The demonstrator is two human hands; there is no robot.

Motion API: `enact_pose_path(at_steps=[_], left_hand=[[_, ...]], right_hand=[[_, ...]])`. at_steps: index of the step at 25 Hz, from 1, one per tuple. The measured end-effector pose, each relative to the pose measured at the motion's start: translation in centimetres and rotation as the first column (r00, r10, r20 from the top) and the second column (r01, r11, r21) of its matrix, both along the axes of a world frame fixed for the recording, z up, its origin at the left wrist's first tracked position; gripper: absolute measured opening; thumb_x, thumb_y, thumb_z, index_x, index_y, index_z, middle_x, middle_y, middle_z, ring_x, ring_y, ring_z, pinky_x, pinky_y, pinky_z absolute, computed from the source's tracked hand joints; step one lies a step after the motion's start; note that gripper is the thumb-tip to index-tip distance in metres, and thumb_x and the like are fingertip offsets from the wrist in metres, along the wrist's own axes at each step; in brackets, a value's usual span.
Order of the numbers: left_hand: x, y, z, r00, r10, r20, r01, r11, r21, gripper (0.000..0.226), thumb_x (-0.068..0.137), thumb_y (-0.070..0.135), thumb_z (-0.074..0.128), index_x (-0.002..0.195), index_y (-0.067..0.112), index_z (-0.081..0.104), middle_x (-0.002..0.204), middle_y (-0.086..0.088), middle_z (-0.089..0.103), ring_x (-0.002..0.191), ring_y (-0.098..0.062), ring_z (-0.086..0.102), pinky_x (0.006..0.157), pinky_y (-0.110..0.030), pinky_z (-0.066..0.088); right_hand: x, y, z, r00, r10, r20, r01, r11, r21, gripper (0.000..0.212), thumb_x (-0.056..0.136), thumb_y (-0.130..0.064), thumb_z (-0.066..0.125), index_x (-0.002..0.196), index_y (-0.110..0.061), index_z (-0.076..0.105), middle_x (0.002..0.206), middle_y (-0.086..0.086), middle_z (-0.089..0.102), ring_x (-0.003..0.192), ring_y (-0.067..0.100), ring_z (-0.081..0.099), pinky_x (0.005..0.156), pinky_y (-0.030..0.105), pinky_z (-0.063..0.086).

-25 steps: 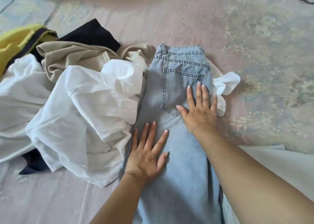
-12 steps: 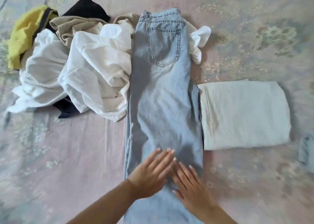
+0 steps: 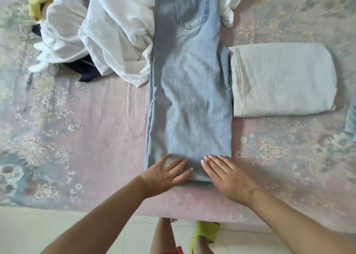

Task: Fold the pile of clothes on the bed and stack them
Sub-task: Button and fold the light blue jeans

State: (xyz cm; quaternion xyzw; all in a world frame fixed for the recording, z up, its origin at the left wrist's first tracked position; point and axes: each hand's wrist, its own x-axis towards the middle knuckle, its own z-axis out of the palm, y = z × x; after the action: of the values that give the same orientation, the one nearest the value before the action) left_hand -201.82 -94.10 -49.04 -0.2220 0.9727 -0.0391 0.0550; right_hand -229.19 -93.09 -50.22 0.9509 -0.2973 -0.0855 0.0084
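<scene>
Pressing both flat, ungripping hands, left hand (image 3: 167,174) and right hand (image 3: 227,174), on the jeans (image 3: 189,92), I judge one folded cloth (image 3: 283,80) at three o'clock done, the pile (image 3: 107,34) at ten o'clock left.

You cannot see the waistband of the jeans (image 3: 189,84), because the top edge cuts them off just above the back pocket, and the same edge crops the yellow garment (image 3: 39,0) and the white shirts (image 3: 107,32) of the pile. You see only corners of a dark navy piece (image 3: 84,70) beneath those shirts, and only a strip of a pale blue item (image 3: 351,119) at the right edge, too little to tell what it is. Your left hand (image 3: 166,174) and right hand (image 3: 227,174) cover the near hem of the jeans, and the lime sandal (image 3: 203,234) is partly hidden under the bed (image 3: 96,130).
</scene>
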Motion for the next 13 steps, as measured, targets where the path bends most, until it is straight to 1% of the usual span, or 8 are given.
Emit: enact_pose_path(at_steps=[2,3,5,7,8,10,12,13], left_hand=[[0.8,0.1,1.5,1.000,-0.016,-0.024,0.017,0.999,0.028,0.059,0.078,0.012,0.061,0.130,0.019,0.036,0.120,-0.017,0.061,0.089,-0.019,0.068,0.066,-0.031,0.056],[1.1,0.5,1.9,0.999,0.003,-0.037,-0.001,0.999,0.039,0.053,0.077,0.004,0.055,0.124,0.024,0.042,0.117,-0.019,0.058,0.079,-0.017,0.067,0.056,-0.027,0.054],[0.9,1.4,2.0,0.999,0.043,-0.033,-0.043,0.999,0.016,0.036,0.073,0.001,0.056,0.100,0.025,0.062,0.110,-0.018,0.064,0.072,-0.017,0.065,0.050,-0.026,0.051],[0.3,2.7,1.3,0.994,0.085,0.070,-0.083,0.996,-0.027,0.013,0.073,0.010,0.063,0.079,0.018,0.071,0.108,-0.015,0.068,0.079,-0.022,0.067,0.060,-0.033,0.055],[0.1,3.8,0.7,0.985,0.121,0.121,-0.117,0.992,-0.037,0.011,0.073,0.016,0.064,0.080,0.015,0.072,0.111,-0.016,0.067,0.087,-0.026,0.068,0.068,-0.039,0.056],[-0.2,5.4,-0.6,0.973,0.186,0.134,-0.178,0.982,-0.070,0.021,0.078,0.018,0.058,0.090,0.009,0.073,0.121,-0.018,0.062,0.102,-0.029,0.066,0.078,-0.049,0.055],[-0.2,6.0,-1.6,0.970,0.218,0.108,-0.205,0.971,-0.122,0.024,0.079,0.015,0.057,0.096,0.006,0.072,0.127,-0.018,0.058,0.108,-0.026,0.064,0.082,-0.051,0.053],[-0.2,6.0,-1.9,0.969,0.229,0.097,-0.215,0.967,-0.138,0.026,0.078,0.013,0.057,0.097,0.005,0.073,0.126,-0.017,0.060,0.108,-0.024,0.064,0.082,-0.050,0.054]], right_hand=[[-0.4,0.0,0.9,0.993,-0.013,0.120,0.009,0.999,0.034,0.061,0.075,-0.001,0.048,0.136,-0.006,0.043,0.125,0.023,0.059,0.109,0.034,0.061,0.092,0.043,0.051],[-0.6,0.2,1.3,0.987,0.025,0.156,-0.032,0.998,0.048,0.060,0.066,0.003,0.057,0.124,-0.012,0.051,0.118,0.024,0.062,0.098,0.034,0.065,0.084,0.041,0.055],[-0.4,0.6,2.1,0.985,0.108,0.134,-0.110,0.994,0.011,0.041,0.058,0.001,0.070,0.095,-0.015,0.063,0.108,0.022,0.066,0.084,0.032,0.066,0.074,0.038,0.056],[0.1,1.3,2.0,0.997,0.083,0.000,-0.083,0.996,-0.028,0.017,0.069,-0.013,0.070,0.085,-0.013,0.071,0.111,0.018,0.066,0.092,0.031,0.064,0.083,0.043,0.054],[0.4,2.0,1.6,0.998,0.051,-0.046,-0.053,0.997,-0.056,0.017,0.074,-0.020,0.069,0.088,-0.011,0.072,0.115,0.017,0.064,0.102,0.031,0.063,0.089,0.048,0.051],[0.6,3.4,0.4,0.994,0.026,-0.108,-0.036,0.995,-0.093,0.030,0.077,-0.028,0.070,0.097,-0.005,0.072,0.125,0.020,0.059,0.118,0.033,0.055,0.095,0.056,0.045],[0.7,4.3,-0.1,0.981,0.033,-0.189,-0.061,0.988,-0.144,0.036,0.076,-0.025,0.068,0.104,-0.002,0.070,0.131,0.022,0.054,0.124,0.034,0.049,0.097,0.055,0.044],[0.7,4.4,-0.1,0.978,0.023,-0.209,-0.058,0.985,-0.162,0.034,0.076,-0.023,0.066,0.104,-0.003,0.071,0.130,0.020,0.056,0.122,0.033,0.052,0.095,0.051,0.046]])
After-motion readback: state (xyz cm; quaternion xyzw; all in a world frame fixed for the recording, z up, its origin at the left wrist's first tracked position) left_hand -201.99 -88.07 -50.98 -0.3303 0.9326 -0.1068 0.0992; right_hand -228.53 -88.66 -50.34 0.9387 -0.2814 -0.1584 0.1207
